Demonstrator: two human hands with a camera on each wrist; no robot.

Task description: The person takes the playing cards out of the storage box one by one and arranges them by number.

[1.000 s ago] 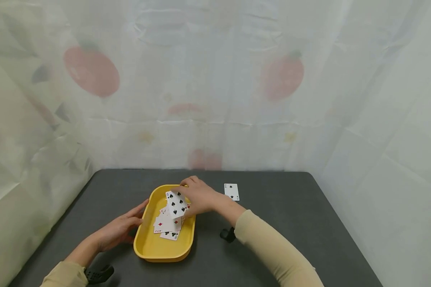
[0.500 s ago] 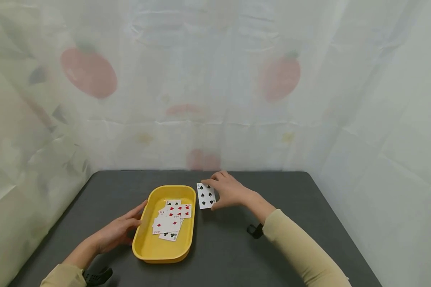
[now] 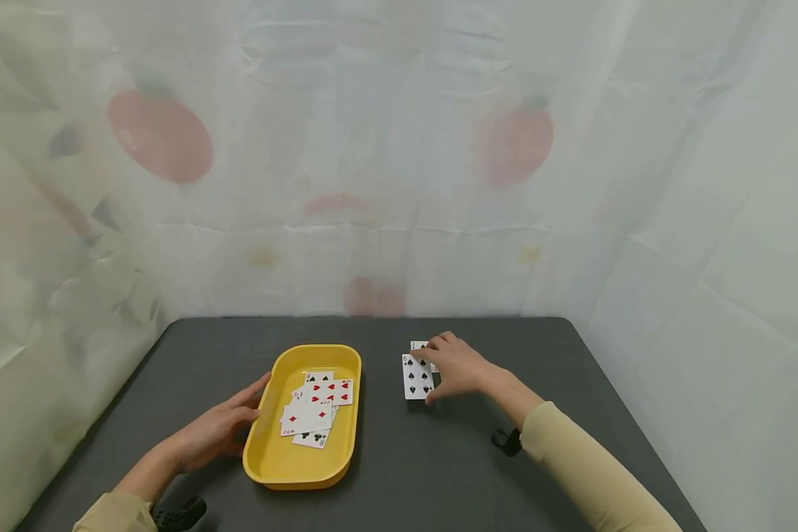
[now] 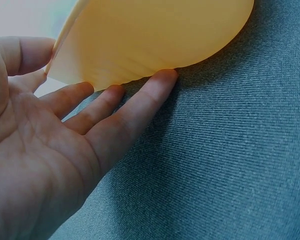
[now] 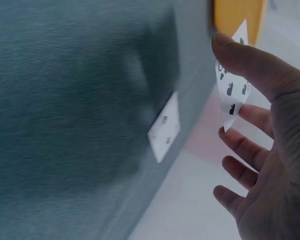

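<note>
1. Right hand (image 3: 462, 367) pinches a spades card (image 3: 417, 376) by its right long edge: thumb on one face, fingers behind it, per the right wrist view (image 5: 232, 82). Rest of the hand is loosely spread.
2. The held card faces up, above the grey table (image 3: 505, 355), at about 3 o'clock from the yellow tray (image 3: 286, 473) and well clear of its rim. Long axis runs 12–6 in the head view.
3. Key relation: a second card (image 3: 417, 345) lies flat on the table just past the held one, at 12 o'clock from it, partly covered by the right fingers. In the right wrist view (image 5: 164, 127) it sits below and at roughly 8 o'clock from the fingertips, not touching the held card.
4. Right hand is by far the nearer one to both loose cards; left is on the other side of the tray.
5. Left hand (image 3: 219, 428) is flat, fingers straight, gripping nothing. Fingertips (image 4: 160, 82) touch the tray's outer wall at its 9 o'clock side, palm on the table.
6. Tray holds a loose overlapping pile of face-up cards (image 3: 314, 411), red and black pips visible.
</note>
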